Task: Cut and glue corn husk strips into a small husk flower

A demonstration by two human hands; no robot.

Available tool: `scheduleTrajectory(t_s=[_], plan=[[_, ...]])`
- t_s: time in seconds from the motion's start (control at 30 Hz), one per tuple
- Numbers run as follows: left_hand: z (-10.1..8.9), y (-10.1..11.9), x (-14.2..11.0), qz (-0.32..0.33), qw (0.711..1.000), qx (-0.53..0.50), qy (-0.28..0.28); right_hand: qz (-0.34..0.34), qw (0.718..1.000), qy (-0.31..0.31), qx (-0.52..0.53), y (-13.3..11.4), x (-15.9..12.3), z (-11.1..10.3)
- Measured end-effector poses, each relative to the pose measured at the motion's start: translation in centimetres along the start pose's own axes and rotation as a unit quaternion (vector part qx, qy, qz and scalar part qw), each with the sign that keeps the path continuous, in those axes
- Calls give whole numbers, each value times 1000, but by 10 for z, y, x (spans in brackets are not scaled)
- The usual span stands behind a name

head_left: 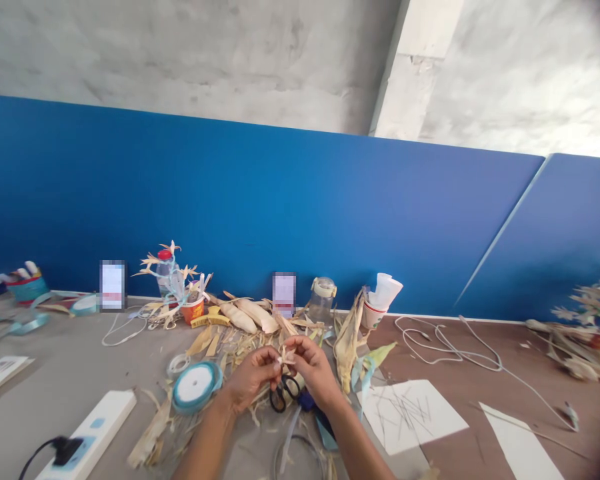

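Note:
My left hand (250,378) and my right hand (314,369) meet above the table, fingertips pinched together on a small piece of dried corn husk (286,355). Both hands are closed on it. Black-handled scissors (283,392) lie on the table just under the hands. A roll of light blue ribbon (196,385) sits to the left of my left hand. Loose corn husks (349,339) and strips are scattered behind and around the hands.
A white power strip (97,430) lies at the front left. White paper sheets (410,415) and a white cable (445,347) lie to the right. A paper cup (375,312), a glass jar (323,298) and an orange cup (193,309) stand along the blue partition (280,200).

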State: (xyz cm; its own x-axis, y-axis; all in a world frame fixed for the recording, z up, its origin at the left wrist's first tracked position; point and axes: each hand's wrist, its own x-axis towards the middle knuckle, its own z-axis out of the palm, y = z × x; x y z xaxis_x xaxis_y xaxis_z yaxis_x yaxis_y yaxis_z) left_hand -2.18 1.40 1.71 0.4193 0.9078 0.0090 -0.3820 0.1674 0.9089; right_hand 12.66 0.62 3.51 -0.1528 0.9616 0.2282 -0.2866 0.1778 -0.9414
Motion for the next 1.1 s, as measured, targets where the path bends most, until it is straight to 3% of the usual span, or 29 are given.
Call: scheduleTrajectory(t_s=[0.57, 0.87, 1.1], plan=[[-4, -11, 4, 8, 1000, -13, -3, 10, 1000, -11, -5, -7, 1, -3], [-1, -9, 6, 12, 998, -27, 59, -24, 994, 110, 0, -12, 3, -7], [-2, -12, 9, 45, 998, 10, 53, 13, 993, 84, -81, -9, 3, 0]])
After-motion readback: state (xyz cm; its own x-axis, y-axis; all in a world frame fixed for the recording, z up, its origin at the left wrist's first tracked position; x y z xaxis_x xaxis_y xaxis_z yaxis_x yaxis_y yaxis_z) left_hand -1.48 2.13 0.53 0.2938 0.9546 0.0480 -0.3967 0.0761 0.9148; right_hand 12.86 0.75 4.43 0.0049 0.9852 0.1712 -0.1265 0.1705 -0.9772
